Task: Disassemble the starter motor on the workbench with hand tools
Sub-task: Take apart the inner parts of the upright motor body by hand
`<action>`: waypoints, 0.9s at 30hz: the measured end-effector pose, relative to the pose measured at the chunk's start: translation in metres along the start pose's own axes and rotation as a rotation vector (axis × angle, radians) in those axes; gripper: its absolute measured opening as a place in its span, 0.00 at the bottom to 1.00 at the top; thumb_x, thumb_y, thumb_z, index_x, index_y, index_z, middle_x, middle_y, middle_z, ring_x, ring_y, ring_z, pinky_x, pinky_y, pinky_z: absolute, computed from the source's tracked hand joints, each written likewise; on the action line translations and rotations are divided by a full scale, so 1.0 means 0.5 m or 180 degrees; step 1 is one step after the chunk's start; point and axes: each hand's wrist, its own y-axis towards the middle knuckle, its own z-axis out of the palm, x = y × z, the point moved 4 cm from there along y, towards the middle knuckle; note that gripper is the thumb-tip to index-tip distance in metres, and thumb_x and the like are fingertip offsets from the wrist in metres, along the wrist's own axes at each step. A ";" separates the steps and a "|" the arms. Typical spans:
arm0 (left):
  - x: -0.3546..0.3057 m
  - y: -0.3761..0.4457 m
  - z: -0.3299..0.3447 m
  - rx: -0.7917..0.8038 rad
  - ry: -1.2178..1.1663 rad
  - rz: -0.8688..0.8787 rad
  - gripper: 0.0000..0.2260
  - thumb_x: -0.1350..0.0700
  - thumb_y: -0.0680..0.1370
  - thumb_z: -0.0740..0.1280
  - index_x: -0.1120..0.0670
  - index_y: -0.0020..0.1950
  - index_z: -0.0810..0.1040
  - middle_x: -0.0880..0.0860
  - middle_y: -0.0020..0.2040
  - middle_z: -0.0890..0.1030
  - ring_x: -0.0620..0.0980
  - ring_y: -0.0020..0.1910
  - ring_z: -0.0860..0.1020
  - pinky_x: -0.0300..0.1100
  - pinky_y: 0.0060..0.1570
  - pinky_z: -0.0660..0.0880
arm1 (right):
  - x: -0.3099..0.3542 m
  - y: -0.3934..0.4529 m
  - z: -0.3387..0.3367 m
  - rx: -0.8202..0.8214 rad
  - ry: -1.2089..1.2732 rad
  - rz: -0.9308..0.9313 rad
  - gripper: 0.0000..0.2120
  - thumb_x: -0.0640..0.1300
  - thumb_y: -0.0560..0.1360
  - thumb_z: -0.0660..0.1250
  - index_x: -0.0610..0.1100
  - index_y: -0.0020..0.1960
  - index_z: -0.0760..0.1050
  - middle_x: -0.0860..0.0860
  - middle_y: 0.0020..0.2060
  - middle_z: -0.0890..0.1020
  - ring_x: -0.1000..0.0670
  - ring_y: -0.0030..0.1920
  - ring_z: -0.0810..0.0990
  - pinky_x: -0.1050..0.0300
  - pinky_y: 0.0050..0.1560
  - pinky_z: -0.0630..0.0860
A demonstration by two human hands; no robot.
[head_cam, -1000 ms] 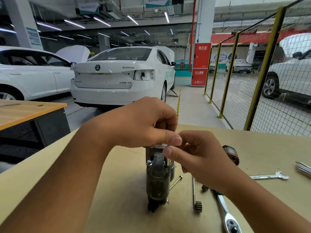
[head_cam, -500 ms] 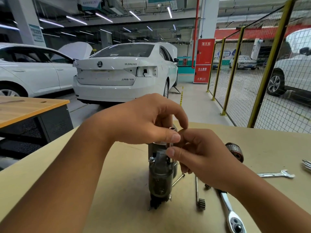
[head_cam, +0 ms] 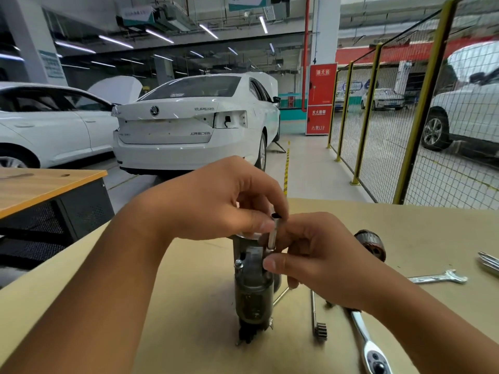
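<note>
Head view: the left hand point(head_cam: 216, 203) curls over the top of the upright starter motor point(head_cam: 252, 287) on the table point(head_cam: 189, 306), hiding its cap. Right hand point(head_cam: 316, 257) pinches a slim metal socket point(head_cam: 273, 230) beside it; its lower end is hidden.

My workbench point(head_cam: 162, 306) is tan. The starter motor point(head_cam: 252, 298) stands upright on it. To its right lie a geared shaft point(head_cam: 316, 317), ratchet point(head_cam: 367, 344), wrench point(head_cam: 437, 278) and armature point(head_cam: 374, 244).
</note>
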 end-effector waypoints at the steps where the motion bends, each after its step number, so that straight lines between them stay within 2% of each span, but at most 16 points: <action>1: 0.001 0.001 0.001 -0.0025 0.0075 -0.0002 0.08 0.59 0.79 0.75 0.46 0.53 0.85 0.46 0.40 0.84 0.44 0.39 0.83 0.37 0.38 0.79 | 0.003 0.000 0.002 -0.0037 -0.0043 -0.0027 0.04 0.42 0.75 0.77 0.45 0.46 0.82 0.49 0.36 0.85 0.48 0.32 0.84 0.42 0.38 0.83; 3: 0.000 0.005 0.003 -0.0057 0.0185 -0.0052 0.03 0.53 0.78 0.75 0.45 0.49 0.84 0.46 0.40 0.83 0.44 0.37 0.81 0.35 0.36 0.77 | 0.007 0.000 0.008 -0.0139 -0.0112 -0.0142 0.06 0.46 0.75 0.77 0.45 0.46 0.82 0.46 0.38 0.84 0.43 0.34 0.82 0.37 0.39 0.80; 5: 0.002 0.008 0.003 -0.0107 0.0274 -0.0078 0.04 0.48 0.77 0.75 0.45 0.47 0.82 0.47 0.39 0.83 0.44 0.36 0.80 0.35 0.35 0.77 | 0.007 -0.001 0.010 -0.0249 -0.0069 -0.0145 0.09 0.48 0.74 0.77 0.43 0.45 0.81 0.43 0.36 0.82 0.38 0.36 0.80 0.36 0.38 0.78; 7: 0.002 0.008 0.002 -0.0150 0.0159 -0.0067 0.04 0.49 0.77 0.76 0.45 0.48 0.83 0.46 0.40 0.83 0.44 0.37 0.81 0.36 0.36 0.78 | 0.004 -0.001 0.011 -0.0246 0.0003 -0.0110 0.09 0.47 0.75 0.77 0.43 0.45 0.81 0.42 0.35 0.81 0.37 0.36 0.79 0.35 0.37 0.78; 10: -0.002 0.004 0.002 -0.0093 0.0051 0.0041 0.05 0.53 0.77 0.75 0.45 0.52 0.86 0.45 0.44 0.85 0.44 0.42 0.84 0.40 0.40 0.82 | 0.002 0.001 0.009 -0.0096 -0.0035 -0.0104 0.04 0.45 0.76 0.75 0.46 0.44 0.82 0.46 0.34 0.82 0.42 0.35 0.81 0.37 0.38 0.79; 13: 0.000 0.005 0.000 -0.0104 0.0129 0.0005 0.04 0.57 0.77 0.75 0.48 0.50 0.87 0.45 0.44 0.86 0.46 0.44 0.85 0.45 0.43 0.83 | 0.001 0.003 0.008 -0.0075 -0.0153 -0.0111 0.05 0.47 0.77 0.75 0.47 0.45 0.82 0.48 0.37 0.84 0.46 0.35 0.81 0.40 0.39 0.80; 15: -0.001 0.008 0.001 -0.0165 0.0151 -0.0023 0.02 0.55 0.77 0.76 0.49 0.49 0.86 0.45 0.41 0.86 0.44 0.41 0.85 0.44 0.41 0.83 | 0.000 0.002 0.009 -0.0204 -0.0183 -0.0132 0.07 0.50 0.76 0.76 0.46 0.45 0.83 0.47 0.37 0.83 0.48 0.33 0.79 0.44 0.36 0.79; 18: -0.007 0.009 0.000 -0.0230 0.0135 -0.0001 0.04 0.51 0.76 0.77 0.50 0.49 0.87 0.46 0.39 0.86 0.46 0.39 0.85 0.44 0.38 0.82 | 0.001 0.001 0.010 -0.0266 -0.0194 -0.0095 0.08 0.51 0.75 0.76 0.47 0.46 0.83 0.48 0.36 0.84 0.47 0.33 0.79 0.44 0.36 0.79; 20: -0.007 0.005 -0.003 -0.0149 -0.0062 -0.0016 0.05 0.54 0.77 0.77 0.50 0.52 0.87 0.48 0.40 0.86 0.49 0.40 0.85 0.48 0.40 0.83 | 0.002 0.001 0.010 -0.0168 -0.0123 -0.0105 0.05 0.48 0.76 0.75 0.47 0.48 0.84 0.49 0.37 0.84 0.54 0.32 0.79 0.46 0.37 0.80; 23: -0.004 0.001 -0.003 0.0023 -0.0038 -0.0050 0.09 0.60 0.78 0.75 0.48 0.56 0.87 0.50 0.45 0.87 0.51 0.45 0.86 0.53 0.45 0.84 | 0.002 0.001 0.008 -0.0066 -0.0057 -0.0076 0.03 0.46 0.77 0.75 0.47 0.47 0.85 0.52 0.38 0.85 0.56 0.33 0.80 0.46 0.40 0.82; 25: -0.001 0.003 0.000 0.0005 0.0010 -0.0077 0.07 0.60 0.78 0.75 0.49 0.54 0.87 0.48 0.45 0.87 0.48 0.45 0.86 0.49 0.45 0.84 | 0.002 0.002 0.009 -0.0103 -0.0145 -0.0135 0.05 0.48 0.76 0.75 0.46 0.47 0.84 0.51 0.37 0.85 0.58 0.30 0.76 0.53 0.34 0.76; 27: -0.002 0.007 0.002 -0.0096 0.0035 -0.0070 0.02 0.54 0.76 0.77 0.49 0.48 0.87 0.45 0.40 0.86 0.44 0.40 0.85 0.38 0.39 0.82 | 0.003 -0.001 0.010 -0.0167 -0.0183 -0.0141 0.09 0.51 0.75 0.77 0.45 0.45 0.84 0.54 0.32 0.82 0.58 0.27 0.71 0.62 0.30 0.67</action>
